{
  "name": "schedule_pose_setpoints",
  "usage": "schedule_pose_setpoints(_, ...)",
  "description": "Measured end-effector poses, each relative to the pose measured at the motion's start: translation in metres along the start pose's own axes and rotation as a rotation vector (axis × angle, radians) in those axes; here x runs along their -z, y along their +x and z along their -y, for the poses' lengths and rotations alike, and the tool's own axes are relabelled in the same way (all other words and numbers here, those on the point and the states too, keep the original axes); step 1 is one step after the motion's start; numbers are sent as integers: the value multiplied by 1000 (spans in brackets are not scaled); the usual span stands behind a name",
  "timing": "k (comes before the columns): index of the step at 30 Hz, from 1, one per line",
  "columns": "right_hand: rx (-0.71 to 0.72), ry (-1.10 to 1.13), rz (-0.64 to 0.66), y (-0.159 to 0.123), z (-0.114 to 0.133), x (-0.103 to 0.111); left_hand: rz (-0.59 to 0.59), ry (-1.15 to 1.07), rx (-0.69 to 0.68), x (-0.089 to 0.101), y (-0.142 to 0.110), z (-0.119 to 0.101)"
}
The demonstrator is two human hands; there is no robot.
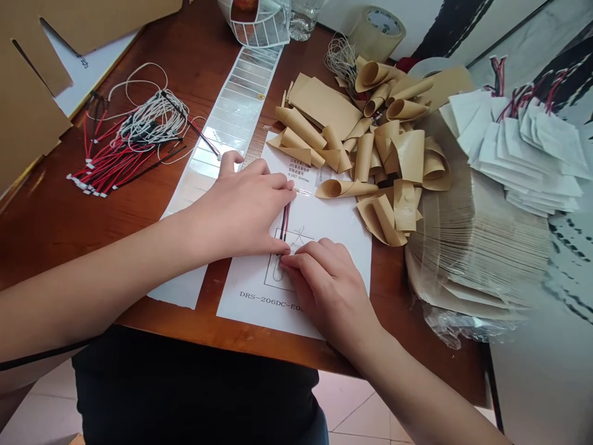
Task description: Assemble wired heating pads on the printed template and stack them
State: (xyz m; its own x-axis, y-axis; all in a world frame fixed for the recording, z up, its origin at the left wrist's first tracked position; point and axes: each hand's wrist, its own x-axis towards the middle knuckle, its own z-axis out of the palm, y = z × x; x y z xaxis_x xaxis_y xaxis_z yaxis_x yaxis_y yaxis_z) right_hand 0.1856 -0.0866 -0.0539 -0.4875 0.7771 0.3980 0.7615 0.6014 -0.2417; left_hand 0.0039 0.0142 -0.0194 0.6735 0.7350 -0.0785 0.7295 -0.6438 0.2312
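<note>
My left hand [243, 207] lies palm down on a white printed sheet [324, 222] with its fingers together, pressing a thin red-and-black wire [285, 219] onto the paper. Just below it, my right hand [327, 281] has its fingertips pressed on the lower end of that same wire, inside a rectangle drawn on the sheet. Both hands touch each other near the wire. The wire's end is hidden under the fingers.
A bundle of red, black and white wires [130, 139] lies at the left. A strip of silver labels [231, 117] runs up the table. Curled brown backing papers [370, 148], a stack of brown sheets [477, 247] and white pads with wires [528, 148] fill the right. A tape roll [377, 28] stands behind.
</note>
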Motion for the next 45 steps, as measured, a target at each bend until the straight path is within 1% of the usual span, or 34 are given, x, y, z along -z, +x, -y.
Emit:
schedule_pose_setpoints(3, 18, 24, 52, -2, 0, 6, 5, 3, 1, 0, 0, 0)
schedule_pose_setpoints(7, 45, -58, 76, -4, 0, 14, 7, 2, 0, 0, -1, 0)
schedule_pose_setpoints(11, 72, -99, 108, -5, 0, 15, 24, -25, 0, 1, -1, 1)
schedule_pose_setpoints(14, 51, -84, 101, -5, -2, 14, 61, -27, 0, 4, -2, 0)
schedule_pose_setpoints(18, 1, 56, 65, -4, -10, 15, 95, -1, -14, 6, -4, -1)
schedule_pose_setpoints(20, -24, 135, 25, -3, -15, 16, 95, 8, -18, 6, -5, -2)
schedule_pose_setpoints(23, -151, 213, -91, -1, -20, 15, 85, 12, -6, 5, -6, -3)
schedule_pose_setpoints(26, -274, 177, -158, 2, -21, 8, 91, 24, -6, 5, -7, -5)
schedule_pose_setpoints(29, -296, 169, -128, 5, -22, 3, 92, 32, -12, 4, -8, -7)
schedule_pose_setpoints(33, -308, 234, -97, 10, -25, 0, 89, 33, -6, 2, -8, -8)
schedule_pose_setpoints(36, -377, 325, -116, 14, -25, 1, 91, 26, -4, 1, -8, -7)
schedule_pose_setpoints(39, -442, 414, -99, 16, -23, 2, 93, 17, -2, 1, -7, -7)
schedule_pose_setpoints(41, -437, 447, -69, 17, -23, 4, 95, 14, -1, 2, -7, -7)
schedule_pose_setpoints(45, -364, 447, -2, 18, -24, 7, 103, 12, 0, 3, -7, -8)
